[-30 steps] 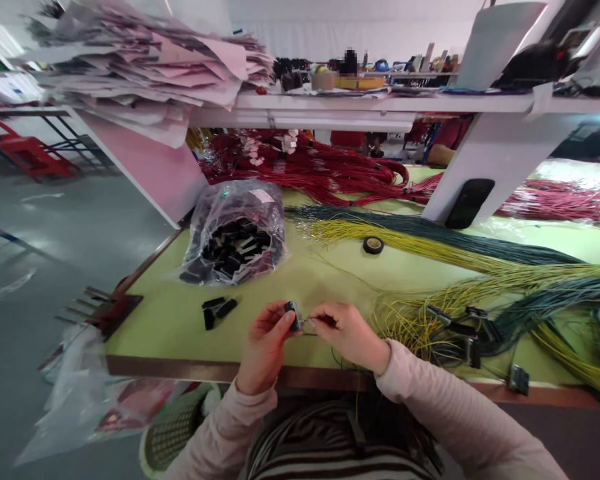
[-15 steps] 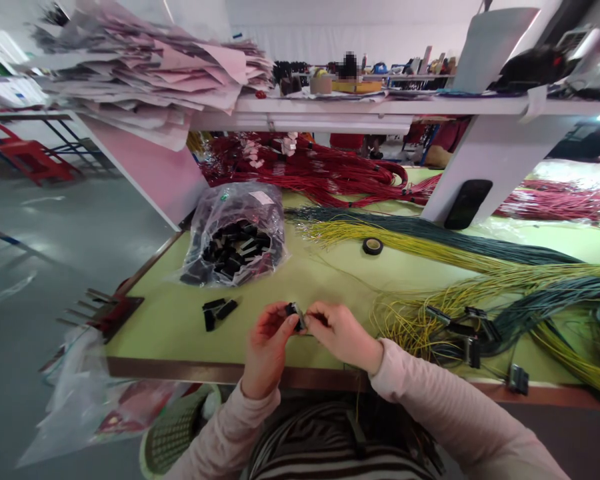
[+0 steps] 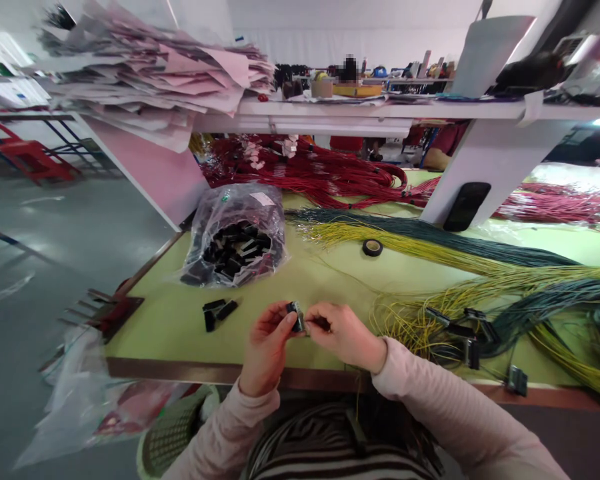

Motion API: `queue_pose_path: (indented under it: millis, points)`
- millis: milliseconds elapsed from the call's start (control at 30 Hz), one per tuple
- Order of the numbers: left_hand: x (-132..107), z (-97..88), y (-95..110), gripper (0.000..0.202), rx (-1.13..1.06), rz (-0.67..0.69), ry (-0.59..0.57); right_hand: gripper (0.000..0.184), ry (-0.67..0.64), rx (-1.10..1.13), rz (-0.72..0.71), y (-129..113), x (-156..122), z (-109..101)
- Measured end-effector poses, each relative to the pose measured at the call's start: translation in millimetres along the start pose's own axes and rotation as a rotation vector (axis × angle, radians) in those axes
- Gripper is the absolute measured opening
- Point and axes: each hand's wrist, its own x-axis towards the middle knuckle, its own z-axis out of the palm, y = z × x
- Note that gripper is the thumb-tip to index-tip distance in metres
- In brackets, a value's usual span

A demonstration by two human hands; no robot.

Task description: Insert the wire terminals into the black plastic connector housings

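Between the thumb and fingers of my left hand (image 3: 266,343) is a small black connector housing (image 3: 294,316), its pale slotted side turned to the right. My right hand (image 3: 337,333) is pinched closed just beside that side, on a thin wire that is mostly hidden by the fingers. Below my right wrist a thin yellowish wire (image 3: 358,400) hangs over the table's front edge. Several loose black connectors (image 3: 219,312) lie to the left of my left hand. Behind them a clear plastic bag (image 3: 205,207) stands open, full of similar black connectors (image 3: 235,243).
Yellow wires (image 3: 415,243) and dark green wires (image 3: 430,231) spread across the right side, some ending in black connectors (image 3: 473,327). A roll of black tape (image 3: 373,247) lies mid-table. Red wire bundles (image 3: 330,170) lie under the shelf (image 3: 330,125). A phone (image 3: 467,207) leans on the upright.
The connector has turned slightly in my left hand, showing more of its pale slotted side. My right hand has shifted a little to the right.
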Motion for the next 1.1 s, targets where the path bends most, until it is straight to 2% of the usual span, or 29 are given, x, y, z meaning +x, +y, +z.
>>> queue_pose_path:
  millis: [300,467,567,700,800,867,933,1000,1100]
  points:
    - [-0.1,2.8,-4.4,0.027,-0.13,-0.094,0.016,0.008,0.03,0.03,-0.037,6.6,-0.7,7.3]
    - [3.3,1.5,-1.3,0.025,-0.153,-0.119,-0.028,0.013,-0.148,0.379,0.122,10.0,0.6,-0.2]
    - [3.8,2.5,-1.1,0.025,-0.151,-0.115,-0.033,0.012,-0.106,0.276,0.085,8.6,0.6,-1.9]
    - [1.4,4.6,-8.2,0.024,-0.092,0.001,0.003,0.011,-0.004,0.085,-0.011,8.0,0.0,2.3]
    - [-0.8,1.7,-14.1,0.024,0.087,0.162,0.077,0.012,0.012,0.071,-0.012,11.8,-1.0,6.3]
    - [-0.8,-1.5,-14.8,0.025,0.206,0.186,0.08,0.014,-0.021,0.106,-0.014,15.7,-2.1,8.0]
    - [0.8,-3.7,-12.4,0.025,0.21,0.135,0.033,0.015,-0.058,0.223,0.029,18.8,-3.2,8.9]
    - [2.9,-3.8,-8.2,0.024,0.117,0.059,-0.007,0.017,-0.067,0.364,0.121,20.0,-3.4,8.9]
    - [4.5,-2.5,-2.9,0.027,-0.01,-0.051,-0.039,0.017,-0.022,0.417,0.207,19.0,-2.2,6.8]
